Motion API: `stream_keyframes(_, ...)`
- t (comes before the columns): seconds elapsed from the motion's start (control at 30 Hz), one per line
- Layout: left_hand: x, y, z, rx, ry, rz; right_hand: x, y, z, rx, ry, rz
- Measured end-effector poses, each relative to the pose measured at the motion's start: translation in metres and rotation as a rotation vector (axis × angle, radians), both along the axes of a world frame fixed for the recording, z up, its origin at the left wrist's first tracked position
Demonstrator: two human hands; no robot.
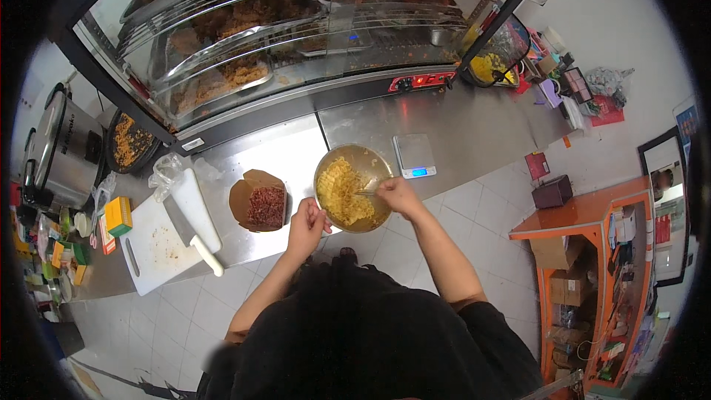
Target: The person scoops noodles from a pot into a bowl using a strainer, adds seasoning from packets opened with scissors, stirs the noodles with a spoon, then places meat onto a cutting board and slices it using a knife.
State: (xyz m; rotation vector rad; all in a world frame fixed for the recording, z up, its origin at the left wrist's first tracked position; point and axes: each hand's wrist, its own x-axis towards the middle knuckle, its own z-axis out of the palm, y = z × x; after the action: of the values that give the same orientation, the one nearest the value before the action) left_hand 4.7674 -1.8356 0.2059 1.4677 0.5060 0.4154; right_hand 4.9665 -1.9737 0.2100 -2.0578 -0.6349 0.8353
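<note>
A round metal bowl (379, 165) holds a heap of yellow noodles (345, 191) sprinkled with brownish bits. My left hand (307, 224) grips the bowl's rim at its lower left. With my right hand (400, 195) I hold a thin metal utensil (365, 193), whose far end is in the noodles; its shape there is hidden. Left of the bowl stands an opened brown paper food box (242, 205) filled with reddish-brown grains (266, 207), perhaps cooked red rice. Behind my right hand sits a small digital kitchen scale (415, 153) with a lit display.
A chef's knife (186, 231) lies on white cutting boards (145, 255) at left, its handle over the counter's front edge. A glass heated display cabinet (311, 89) lines the back. Further left are a rice cooker (69, 150) and a black pan (130, 141). Orange shelving (580, 222) stands at right.
</note>
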Motion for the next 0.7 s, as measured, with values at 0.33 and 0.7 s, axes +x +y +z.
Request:
stream_keyframes(0.33, 0.000, 0.002, -0.010, -0.017, -0.025, 0.050, 0.003, -0.038, 0.026, 0.205, 0.582, -0.267)
stream_keyframes(0.7, 0.000, 0.005, -0.017, -0.120, -0.030, 0.085, 0.006, -0.032, 0.115, 0.134, 0.096, -0.185)
